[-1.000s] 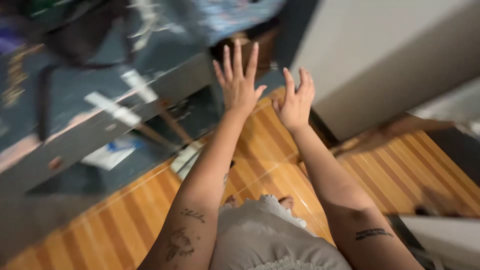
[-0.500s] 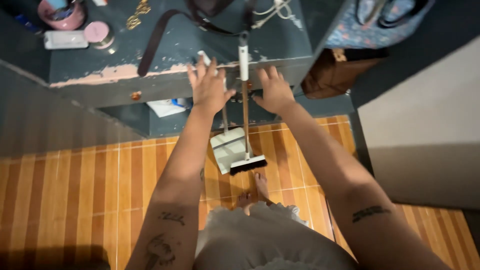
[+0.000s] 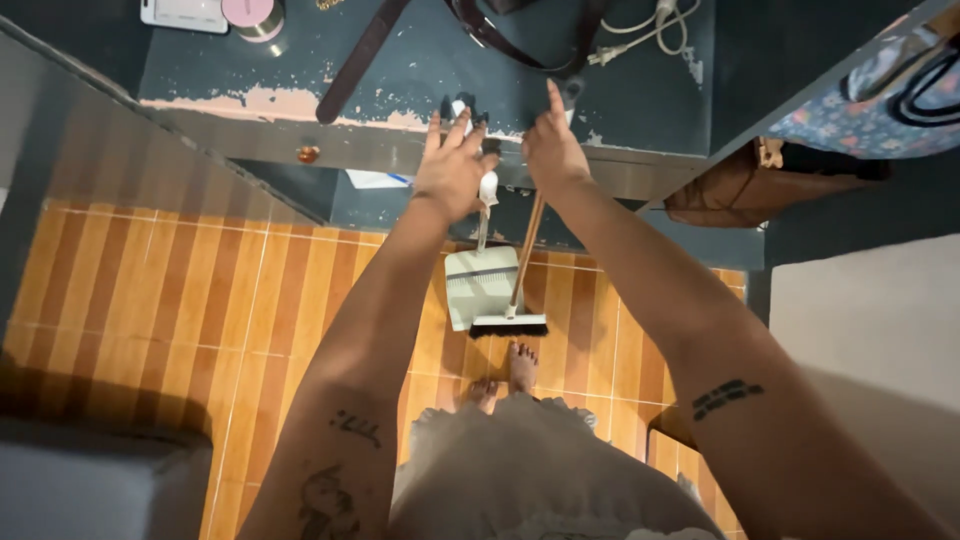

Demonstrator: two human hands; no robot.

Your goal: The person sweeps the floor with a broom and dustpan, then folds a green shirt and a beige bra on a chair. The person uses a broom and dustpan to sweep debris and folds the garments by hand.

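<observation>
Both hands have risen: left hand [image 3: 452,172] clamped on dustpan [image 3: 482,287] handle, right hand [image 3: 553,150] spread atop broom [image 3: 515,300]; unsteadied, it could topple off the bench [image 3: 420,75].

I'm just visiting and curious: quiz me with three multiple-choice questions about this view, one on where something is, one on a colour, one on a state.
1. Where does the broom head rest?
A. on the striped floor, beside the dustpan
B. on the desk top
C. on the brown bag

2. What colour is the round tin at the top left of the desk?
A. green
B. pink
C. yellow

3. How is the paint on the desk's front edge?
A. freshly smooth
B. covered with cloth
C. chipped and worn

Answers: 1 A, the black bristles touch the orange floor tiles next to the pale dustpan. 2 B, its lid is pink. 3 C, pale bare patches show along the dark edge near the left hand and right hand.
</observation>
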